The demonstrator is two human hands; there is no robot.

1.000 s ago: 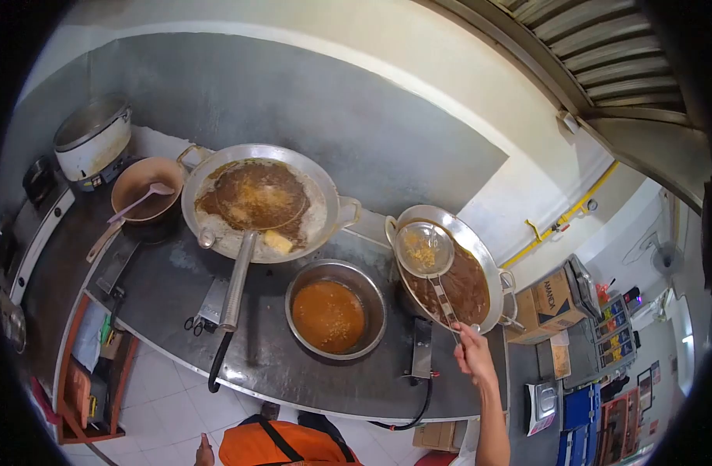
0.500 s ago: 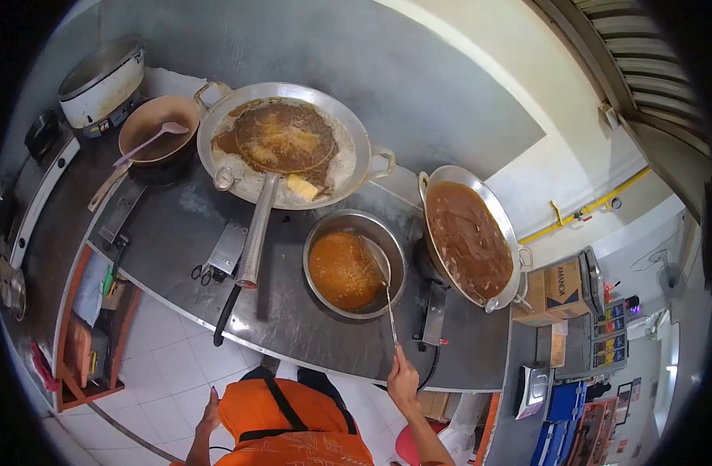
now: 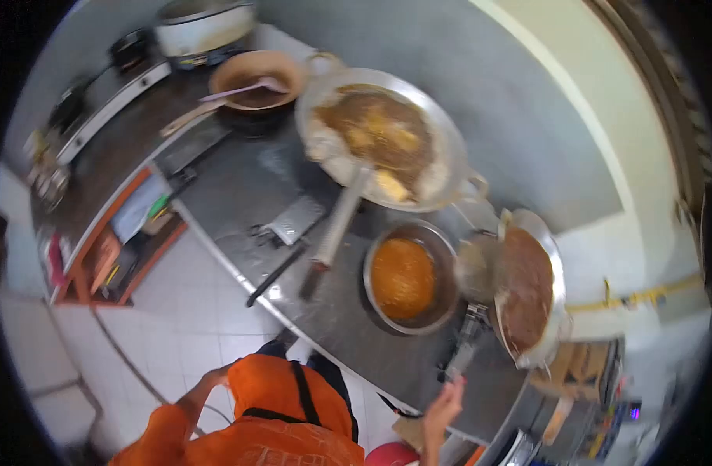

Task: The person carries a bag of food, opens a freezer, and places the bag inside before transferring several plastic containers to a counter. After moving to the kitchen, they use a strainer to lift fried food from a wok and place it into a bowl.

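My right hand (image 3: 443,408) grips the long thin handle of a small wire strainer (image 3: 476,268). The strainer head hangs between a steel bowl (image 3: 441,256) of orange fried crumbs and the right wok (image 3: 554,268) of brown liquid. My left hand (image 3: 214,376) rests by my hip against my orange shirt and holds nothing. The view is blurred by motion.
A large wok (image 3: 449,140) of brown liquid holds a big skimmer whose handle (image 3: 332,233) reaches over the steel counter (image 3: 239,186). A cleaver (image 3: 294,221) lies beside it. A brown pot (image 3: 231,66) with a pink spoon and a rice cooker (image 3: 204,27) stand at the back. Shelves (image 3: 115,248) sit left.
The strainer went from over the right wok to the steel bowl, and now sits between the two. My head has turned, so the whole scene has shifted and tilted.
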